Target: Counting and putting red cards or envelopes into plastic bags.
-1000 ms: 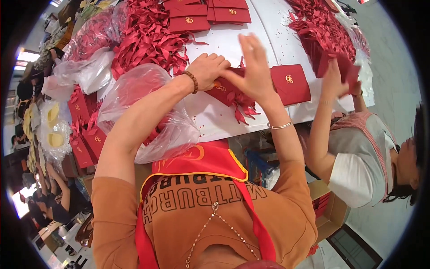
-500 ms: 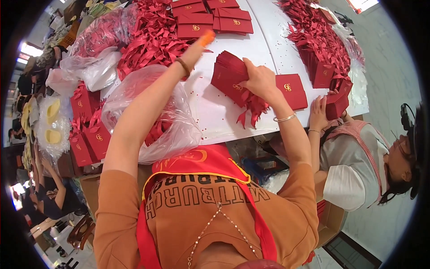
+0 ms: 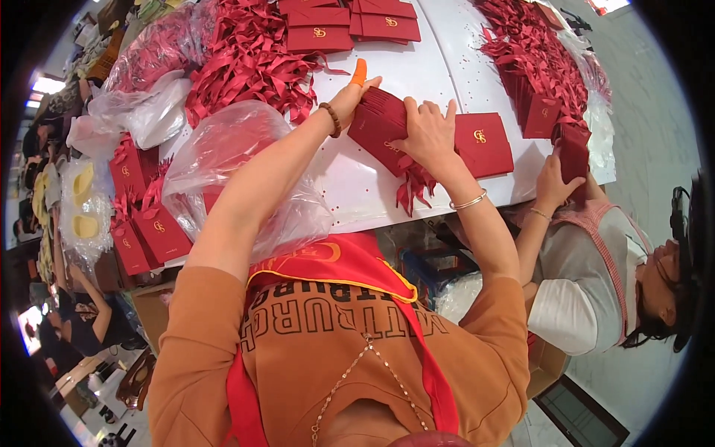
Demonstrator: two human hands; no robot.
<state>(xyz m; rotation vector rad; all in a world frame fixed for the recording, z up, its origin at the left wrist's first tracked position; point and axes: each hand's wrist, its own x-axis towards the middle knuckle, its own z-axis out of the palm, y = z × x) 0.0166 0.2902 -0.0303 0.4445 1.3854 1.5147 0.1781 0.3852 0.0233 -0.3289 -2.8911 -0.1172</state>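
1. Fanned stack of red paper gift bags (image 3: pixel 380 132): on white table (image 3: pixel 344 195), in front of the person, gold emblem on its front bag; red ribbons (image 3: pixel 415 188) trail from its lower end.
2. Right hand (image 3: pixel 430 135): partly curled at the stack's right side, thumb across the front face, other fingers spread loosely; has hold of the stack. Silver bangle (image 3: pixel 469 200) on that wrist.
3. Left hand (image 3: pixel 350 99): at the stack's upper left corner, one digit in an orange finger cover (image 3: pixel 359 73) pointing up, apart from the next. Remaining fingers hidden; cannot tell whether it grips.
4. Second red stack (image 3: pixel 485 146): flat, just right of the right hand.
5. Beyond the left hand: red ribbon heap (image 3: pixel 253 67) and piled gift bags (image 3: pixel 319 31).
6. Clear plastic bag (image 3: pixel 216 145): beside the left forearm.
7. Right side: co-worker's hand (image 3: pixel 555 185) on a dark red bag (image 3: pixel 573 155).
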